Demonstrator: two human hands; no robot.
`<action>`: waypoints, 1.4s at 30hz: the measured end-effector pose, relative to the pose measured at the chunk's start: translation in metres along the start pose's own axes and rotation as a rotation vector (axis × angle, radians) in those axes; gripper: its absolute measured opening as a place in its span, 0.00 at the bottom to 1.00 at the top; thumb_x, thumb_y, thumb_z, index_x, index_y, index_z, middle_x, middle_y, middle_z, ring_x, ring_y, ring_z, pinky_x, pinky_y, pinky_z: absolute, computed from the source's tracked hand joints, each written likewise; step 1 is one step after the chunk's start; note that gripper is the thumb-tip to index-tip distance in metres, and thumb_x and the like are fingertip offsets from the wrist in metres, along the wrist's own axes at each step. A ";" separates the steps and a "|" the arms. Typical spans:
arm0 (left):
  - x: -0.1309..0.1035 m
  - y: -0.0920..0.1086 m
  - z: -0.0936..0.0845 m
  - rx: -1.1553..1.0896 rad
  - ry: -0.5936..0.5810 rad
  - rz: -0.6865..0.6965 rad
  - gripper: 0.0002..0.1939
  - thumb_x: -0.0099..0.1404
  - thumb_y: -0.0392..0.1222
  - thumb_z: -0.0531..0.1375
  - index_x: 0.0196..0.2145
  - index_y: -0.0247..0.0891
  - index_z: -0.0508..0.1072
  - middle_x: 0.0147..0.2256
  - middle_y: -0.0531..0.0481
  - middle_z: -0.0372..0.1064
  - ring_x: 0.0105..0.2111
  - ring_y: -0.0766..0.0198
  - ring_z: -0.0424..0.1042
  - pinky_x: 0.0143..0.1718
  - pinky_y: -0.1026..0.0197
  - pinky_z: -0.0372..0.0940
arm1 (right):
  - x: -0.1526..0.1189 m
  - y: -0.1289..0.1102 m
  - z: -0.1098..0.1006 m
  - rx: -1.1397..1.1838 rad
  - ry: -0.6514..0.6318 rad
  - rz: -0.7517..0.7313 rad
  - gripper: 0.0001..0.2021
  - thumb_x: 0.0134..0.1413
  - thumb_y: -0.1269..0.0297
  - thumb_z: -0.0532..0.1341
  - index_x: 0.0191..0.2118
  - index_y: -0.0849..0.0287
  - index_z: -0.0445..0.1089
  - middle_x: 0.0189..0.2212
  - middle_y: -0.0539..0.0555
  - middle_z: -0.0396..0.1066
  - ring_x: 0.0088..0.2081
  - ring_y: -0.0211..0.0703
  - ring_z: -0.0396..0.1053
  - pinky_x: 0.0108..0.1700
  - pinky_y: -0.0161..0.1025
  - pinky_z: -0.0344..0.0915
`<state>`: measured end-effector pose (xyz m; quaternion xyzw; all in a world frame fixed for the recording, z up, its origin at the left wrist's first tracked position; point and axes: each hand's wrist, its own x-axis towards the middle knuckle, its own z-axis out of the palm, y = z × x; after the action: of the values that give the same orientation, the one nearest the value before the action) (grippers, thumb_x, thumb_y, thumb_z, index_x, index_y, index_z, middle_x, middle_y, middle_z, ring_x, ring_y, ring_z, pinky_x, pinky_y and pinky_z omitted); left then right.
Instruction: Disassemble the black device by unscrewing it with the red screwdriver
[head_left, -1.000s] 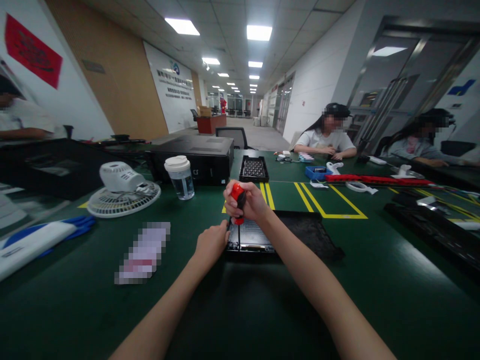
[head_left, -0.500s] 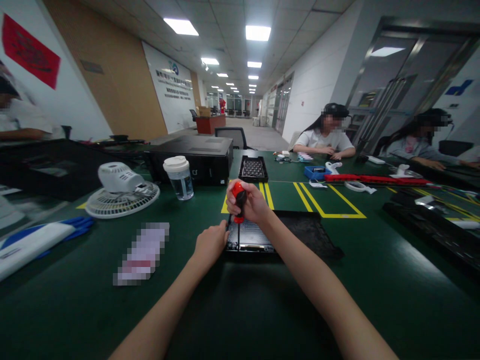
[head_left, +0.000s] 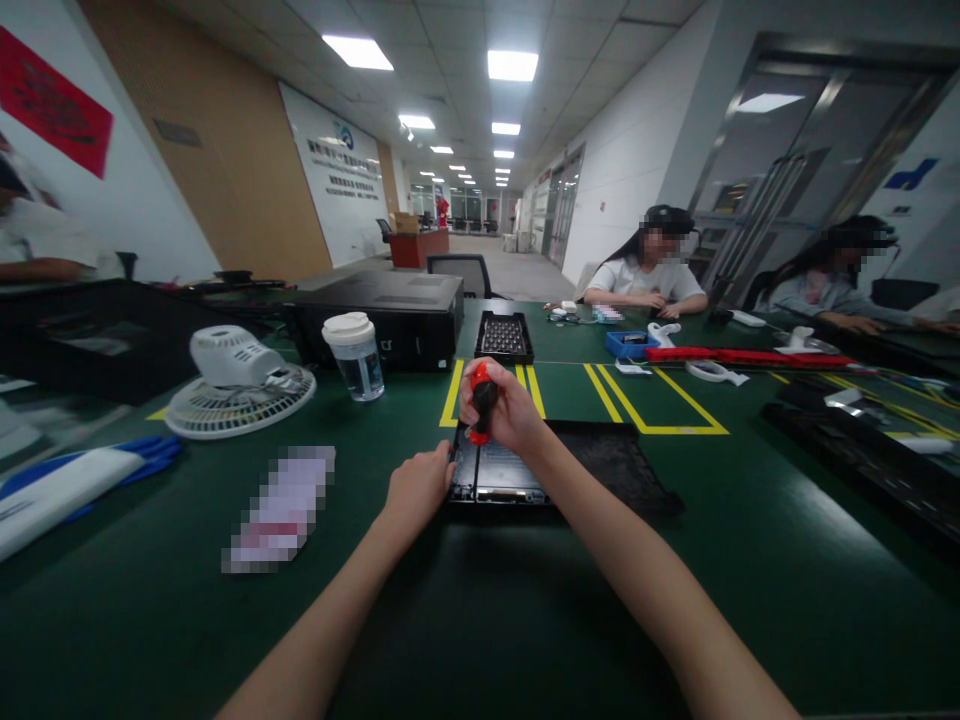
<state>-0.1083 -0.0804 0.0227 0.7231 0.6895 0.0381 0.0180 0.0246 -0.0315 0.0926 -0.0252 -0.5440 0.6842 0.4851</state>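
My right hand point(head_left: 504, 405) is closed around a red and black screwdriver point(head_left: 482, 405). The screwdriver stands upright, its thin shaft pointing down at the left part of a flat black panel point(head_left: 622, 465) with a metallic unit point(head_left: 510, 475) in it. My left hand point(head_left: 421, 485) rests at the panel's left edge, its fingers against that edge; what they grip, if anything, is hidden. Beyond my hands lies a black tray point(head_left: 504, 338) with small round pieces.
On the left of the green table point(head_left: 225, 640) are a white fan point(head_left: 240, 385), a lidded cup point(head_left: 354, 358), a blurred-out item point(head_left: 281, 510) and blue gloves point(head_left: 154, 455). Behind stands a black case point(head_left: 420, 320). At right are a blue box point(head_left: 631, 345) and people seated.
The screwdriver handle in my right hand has tilted and turned slightly. My left hand stays at the panel's edge. The whole view has shifted a little.
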 end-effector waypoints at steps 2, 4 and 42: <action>0.001 0.000 0.001 0.005 -0.003 -0.005 0.15 0.65 0.47 0.47 0.46 0.41 0.61 0.36 0.43 0.71 0.37 0.55 0.72 0.34 0.58 0.64 | -0.002 0.000 0.000 -0.011 0.013 -0.010 0.10 0.55 0.61 0.47 0.35 0.58 0.62 0.23 0.47 0.63 0.19 0.31 0.60 0.23 0.31 0.57; 0.002 -0.001 0.003 0.010 0.007 -0.002 0.15 0.65 0.47 0.47 0.46 0.41 0.62 0.36 0.43 0.71 0.37 0.54 0.72 0.34 0.58 0.64 | -0.003 0.000 0.001 -0.030 0.027 -0.023 0.09 0.55 0.61 0.48 0.35 0.58 0.62 0.23 0.47 0.63 0.19 0.32 0.60 0.23 0.31 0.58; 0.000 0.000 0.001 0.042 0.015 0.007 0.15 0.65 0.48 0.46 0.45 0.40 0.62 0.35 0.43 0.72 0.36 0.54 0.72 0.33 0.57 0.64 | -0.008 0.004 0.021 -0.183 0.278 -0.122 0.06 0.51 0.62 0.58 0.32 0.59 0.64 0.23 0.46 0.64 0.18 0.29 0.61 0.20 0.30 0.59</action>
<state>-0.1079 -0.0801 0.0217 0.7254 0.6877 0.0290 -0.0025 0.0140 -0.0519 0.0942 -0.1304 -0.5322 0.5910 0.5920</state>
